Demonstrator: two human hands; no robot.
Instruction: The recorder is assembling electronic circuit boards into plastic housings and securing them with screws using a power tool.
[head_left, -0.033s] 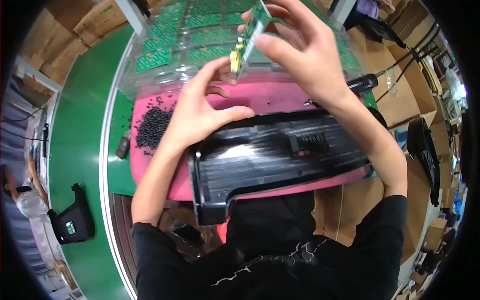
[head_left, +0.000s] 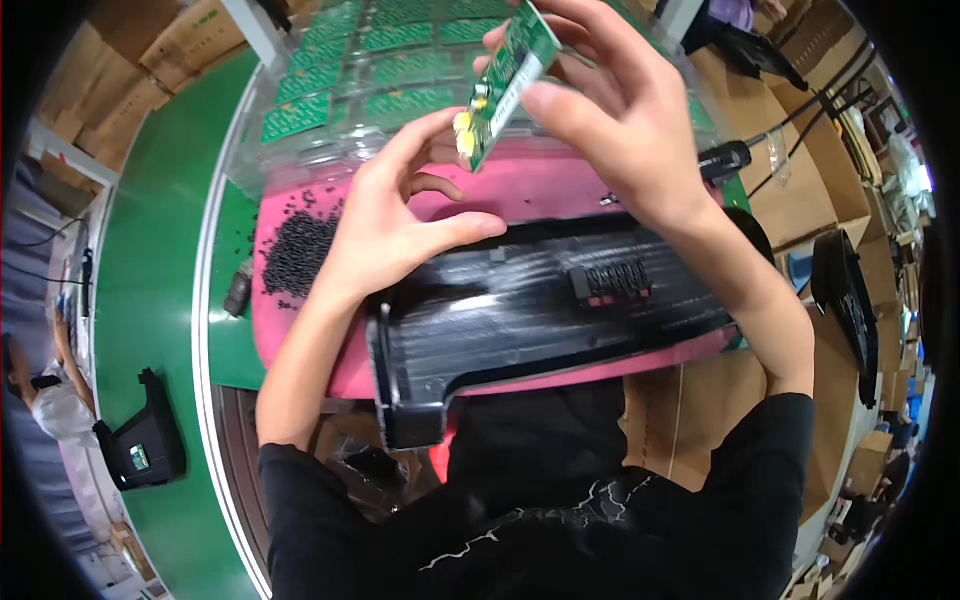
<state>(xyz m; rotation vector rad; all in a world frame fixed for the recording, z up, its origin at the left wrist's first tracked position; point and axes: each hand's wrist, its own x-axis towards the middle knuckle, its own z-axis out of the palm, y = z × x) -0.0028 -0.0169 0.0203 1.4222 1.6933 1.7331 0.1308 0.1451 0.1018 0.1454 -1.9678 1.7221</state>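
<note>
A green circuit board [head_left: 512, 85] with yellow-white connectors at its lower end is tilted in the air, gripped by my right hand [head_left: 610, 110]. My left hand [head_left: 400, 205] is open beside the board's lower end, fingers curved and apart; whether a fingertip touches the board I cannot tell. Its thumb reaches over the far edge of a long black plastic housing [head_left: 500, 320]. The housing lies below both hands on a pink mat [head_left: 310, 355], with a ribbed slotted part [head_left: 612, 283] inside it. My right forearm passes over the housing's right side.
Clear plastic trays of green boards [head_left: 400, 70] stand beyond the mat. Small black screws [head_left: 300, 255] are heaped at the left. A black-handled tool [head_left: 725, 160] lies right. Another black housing [head_left: 145, 435] rests on the green table [head_left: 150, 290]. Cardboard boxes [head_left: 780, 180] line the right.
The circuit board has turned in my right hand, showing more of its green face. My right hand has shifted slightly right. The left hand stays open in nearly the same place.
</note>
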